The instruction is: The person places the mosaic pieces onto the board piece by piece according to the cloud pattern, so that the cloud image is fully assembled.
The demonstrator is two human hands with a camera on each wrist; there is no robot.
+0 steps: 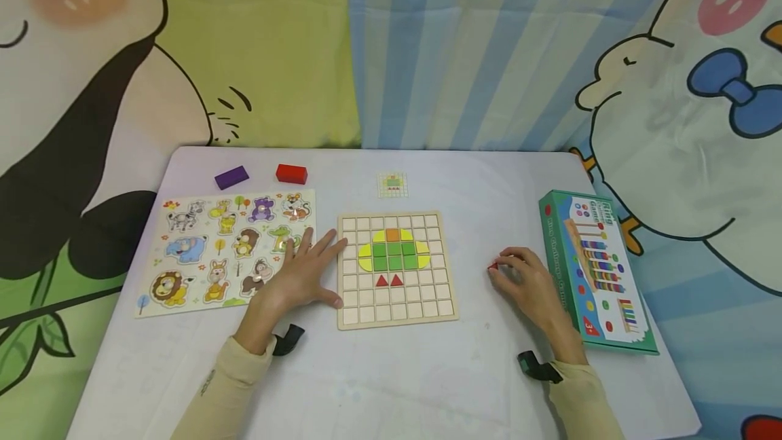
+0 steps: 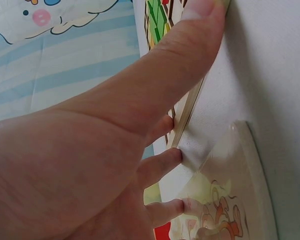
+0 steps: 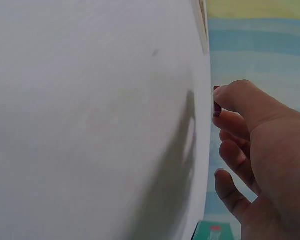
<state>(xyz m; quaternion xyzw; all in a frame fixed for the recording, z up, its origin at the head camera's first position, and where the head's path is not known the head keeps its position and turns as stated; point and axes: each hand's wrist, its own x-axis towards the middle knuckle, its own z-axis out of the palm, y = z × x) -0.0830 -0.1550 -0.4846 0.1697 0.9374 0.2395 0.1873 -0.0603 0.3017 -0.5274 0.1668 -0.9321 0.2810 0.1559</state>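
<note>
A wooden grid board (image 1: 449, 290) lies mid-table, with green, yellow and orange pieces forming a rounded shape and two red triangles (image 1: 389, 280) below it. My left hand (image 1: 303, 273) is spread with straight fingers at the board's left edge; in the left wrist view, the thumb (image 2: 190, 45) rests along that edge. Some of its fingers reach over the animal puzzle board (image 1: 201, 297). To the right of the grid board, my right hand (image 1: 525, 284) pinches a small red piece (image 3: 217, 102) between thumb and index finger. Fingers mostly cover that piece, so its full shape is hidden.
Behind the grid board lies a small pattern card (image 1: 393, 185). A purple block (image 1: 231, 177) and a red block (image 1: 291, 174) are at the back left. On the right, a green game box (image 1: 599, 270) stands close to my right hand. Patterned curtains hang behind the table.
</note>
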